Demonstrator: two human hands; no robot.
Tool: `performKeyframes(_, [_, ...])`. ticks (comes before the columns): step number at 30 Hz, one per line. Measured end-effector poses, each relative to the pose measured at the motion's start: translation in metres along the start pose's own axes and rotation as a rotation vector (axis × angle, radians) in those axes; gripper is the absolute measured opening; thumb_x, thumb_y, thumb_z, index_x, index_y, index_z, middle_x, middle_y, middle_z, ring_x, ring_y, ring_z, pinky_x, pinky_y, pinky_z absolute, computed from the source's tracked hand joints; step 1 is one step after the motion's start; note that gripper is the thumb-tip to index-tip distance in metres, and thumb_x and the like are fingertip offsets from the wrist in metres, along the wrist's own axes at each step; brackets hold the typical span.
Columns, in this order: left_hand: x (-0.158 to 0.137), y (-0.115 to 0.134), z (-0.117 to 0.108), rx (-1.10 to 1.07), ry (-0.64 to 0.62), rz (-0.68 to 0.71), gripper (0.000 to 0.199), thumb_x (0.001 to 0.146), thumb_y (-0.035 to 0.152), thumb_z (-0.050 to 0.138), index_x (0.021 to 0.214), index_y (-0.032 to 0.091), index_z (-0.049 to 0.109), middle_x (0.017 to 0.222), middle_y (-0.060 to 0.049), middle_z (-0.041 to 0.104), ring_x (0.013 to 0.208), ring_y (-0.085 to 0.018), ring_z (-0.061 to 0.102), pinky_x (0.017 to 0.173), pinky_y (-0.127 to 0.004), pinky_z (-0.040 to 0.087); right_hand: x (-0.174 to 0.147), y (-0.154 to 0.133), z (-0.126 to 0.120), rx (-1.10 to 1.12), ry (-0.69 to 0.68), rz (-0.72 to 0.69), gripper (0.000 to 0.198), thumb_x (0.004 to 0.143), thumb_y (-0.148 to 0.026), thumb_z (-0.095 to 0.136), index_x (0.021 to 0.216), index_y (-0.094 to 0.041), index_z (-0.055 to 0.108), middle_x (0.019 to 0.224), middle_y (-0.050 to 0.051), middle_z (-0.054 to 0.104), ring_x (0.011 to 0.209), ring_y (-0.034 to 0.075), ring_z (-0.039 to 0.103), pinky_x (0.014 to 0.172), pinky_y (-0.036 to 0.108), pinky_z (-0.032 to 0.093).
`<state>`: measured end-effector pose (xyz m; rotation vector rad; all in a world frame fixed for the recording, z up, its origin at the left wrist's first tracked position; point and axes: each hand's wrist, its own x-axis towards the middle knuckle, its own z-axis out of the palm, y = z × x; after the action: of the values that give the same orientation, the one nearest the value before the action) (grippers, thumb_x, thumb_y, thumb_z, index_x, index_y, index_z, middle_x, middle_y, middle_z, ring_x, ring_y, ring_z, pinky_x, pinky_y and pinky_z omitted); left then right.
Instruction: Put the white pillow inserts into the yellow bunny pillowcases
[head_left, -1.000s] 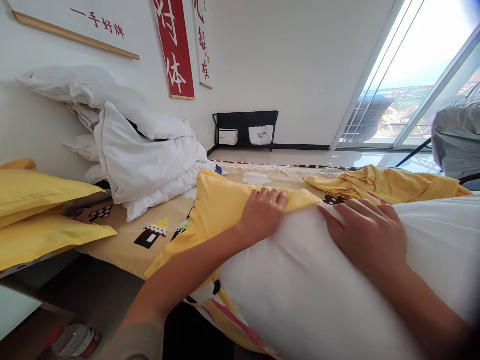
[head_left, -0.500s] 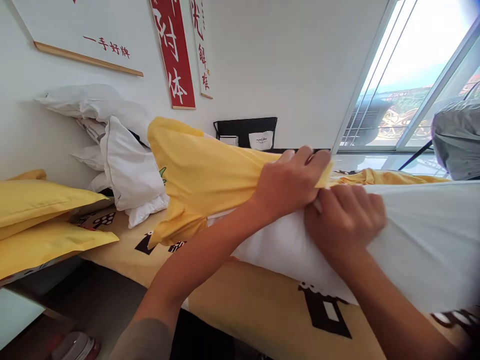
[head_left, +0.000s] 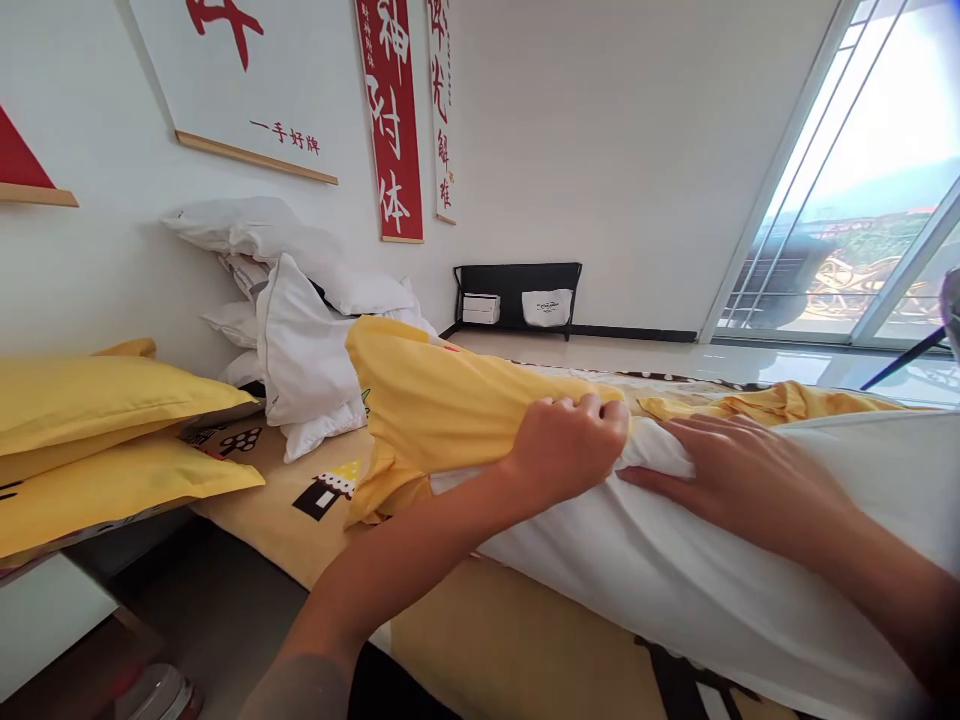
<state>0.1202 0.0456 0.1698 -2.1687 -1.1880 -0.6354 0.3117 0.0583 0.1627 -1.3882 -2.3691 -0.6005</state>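
Observation:
My left hand (head_left: 574,445) is closed in a fist on the edge of a yellow pillowcase (head_left: 442,400). The case is partly drawn over a long white pillow (head_left: 592,560), and its left end hangs loose and creased. My right hand (head_left: 739,465) lies along the pillow just right of the left one, thumb and fingers apart around a bunched fold of white fabric. The pillow rests on a tan patterned bed cover (head_left: 480,620) and runs out toward the right edge of the view.
White pillows (head_left: 315,350) are heaped against the wall, with yellow-cased pillows (head_left: 112,410) stacked at the left. More yellow fabric (head_left: 795,400) lies behind the white pillow. A black rack (head_left: 510,290) holding white boxes stands by the far wall; a window (head_left: 840,200) is at the right.
My right hand has shifted from a fist beside the left hand to a flatter grip on the white pillow. The left keeps hold of the pillowcase. The view has turned left.

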Motion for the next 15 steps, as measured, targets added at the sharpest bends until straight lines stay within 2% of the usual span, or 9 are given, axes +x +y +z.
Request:
performKeyframes(4, [0.011,0.005,0.002,-0.035,0.035,-0.021,0.013,0.072,0.013,0.048,0.08,0.015,0.058,0.069,-0.006,0.061,0.059,-0.019,0.061,0.045,-0.026,0.034,0.005,-0.029,0.001,0.032,-0.042,0.004,0.038,0.084,-0.054,0.043,0.076,-0.021,0.061,0.083,0.01,0.068,0.078,0.029,0.062,0.069,0.039,0.042])
performKeyframes(7, [0.007,0.006,0.008,-0.049,0.062,-0.062,0.011,0.073,0.014,0.048,0.078,0.016,0.058,0.065,-0.005,0.06,0.056,-0.019,0.06,0.044,-0.026,0.032,0.009,-0.038,-0.003,-0.084,-0.089,0.231,0.034,0.084,-0.049,0.044,0.072,-0.021,0.059,0.079,0.012,0.067,0.077,0.03,0.062,0.066,0.038,0.042])
performKeyframes(9, [-0.004,0.006,0.015,-0.039,0.059,-0.085,0.01,0.075,0.014,0.048,0.076,0.016,0.057,0.062,-0.004,0.058,0.053,-0.018,0.058,0.043,-0.026,0.03,0.011,-0.037,-0.004,-0.157,-0.074,0.368,0.038,0.085,-0.05,0.04,0.082,-0.018,0.06,0.078,0.015,0.066,0.077,0.032,0.063,0.066,0.04,0.042])
performKeyframes(10, [-0.011,0.006,0.019,-0.029,0.066,-0.085,0.009,0.075,0.014,0.048,0.075,0.017,0.057,0.06,-0.003,0.058,0.052,-0.018,0.057,0.042,-0.026,0.029,0.012,-0.034,-0.004,-0.182,-0.051,0.392,0.04,0.086,-0.049,0.039,0.089,-0.016,0.06,0.081,0.016,0.066,0.079,0.033,0.063,0.069,0.042,0.042])
performKeyframes(13, [-0.033,0.006,0.033,0.004,0.176,-0.03,0.007,0.074,0.014,0.049,0.071,0.018,0.054,0.059,-0.002,0.055,0.05,-0.017,0.054,0.043,-0.027,0.027,0.014,-0.02,-0.009,-0.108,-0.016,0.276,0.046,0.081,-0.043,0.045,0.114,-0.013,0.057,0.103,0.018,0.066,0.098,0.036,0.06,0.086,0.05,0.04])
performKeyframes(15, [-0.046,0.006,0.039,0.023,0.293,0.023,0.008,0.074,0.012,0.05,0.07,0.018,0.051,0.059,-0.001,0.053,0.052,-0.016,0.052,0.046,-0.028,0.029,0.019,-0.012,-0.019,0.149,-0.07,0.09,0.059,0.077,-0.045,0.051,0.131,-0.02,0.048,0.126,0.013,0.059,0.116,0.034,0.053,0.097,0.05,0.038])
